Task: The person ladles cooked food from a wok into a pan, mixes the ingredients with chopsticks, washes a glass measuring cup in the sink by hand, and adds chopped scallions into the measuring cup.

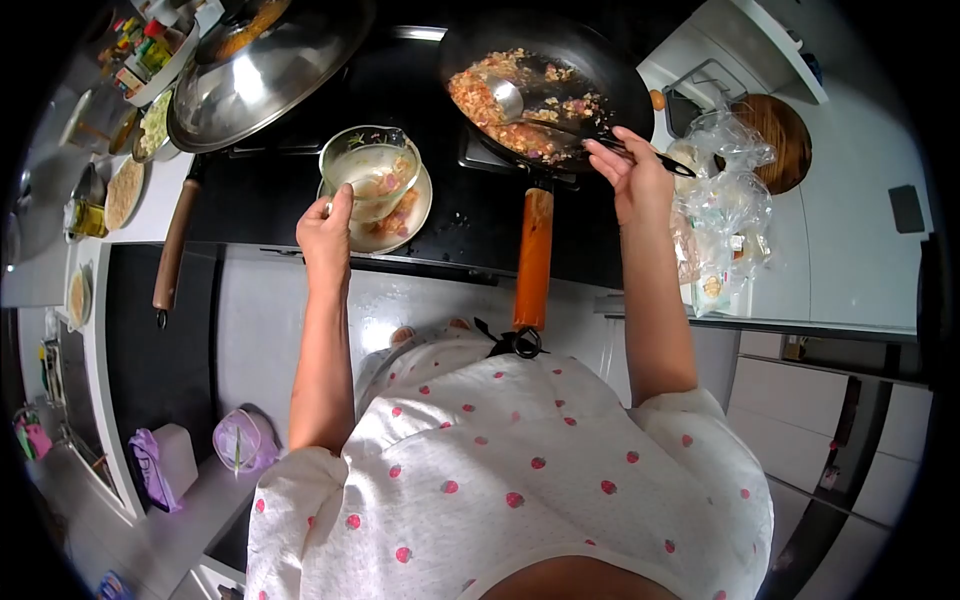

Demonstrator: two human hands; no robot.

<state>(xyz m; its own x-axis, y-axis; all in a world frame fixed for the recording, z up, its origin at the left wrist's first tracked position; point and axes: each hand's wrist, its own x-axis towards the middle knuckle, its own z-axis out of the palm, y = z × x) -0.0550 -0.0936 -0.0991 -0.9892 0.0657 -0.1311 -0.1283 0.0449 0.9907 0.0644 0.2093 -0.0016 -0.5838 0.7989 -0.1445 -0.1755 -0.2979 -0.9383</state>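
My left hand (327, 228) is closed on the near rim side of a clear glass bowl (352, 163), with food bits clinging inside. The bowl is held above a pale plate (424, 212) with reddish food on it; whether they touch I cannot tell. My right hand (638, 180) has its thumb and fingers around the dark handle of a metal ladle (507, 99). The ladle's head lies in the chopped, reddish food (478, 95) at the left of a black wok (610, 75). The wok's orange-brown handle (535, 255) points toward my body.
A large shiny lid (255, 85) is at the upper left, and a brown-handled pan (176, 245) juts past the counter edge. Plastic bags (725, 205) and a round wooden board (785, 145) are at the right. Bottles (150, 52) stand at the far left.
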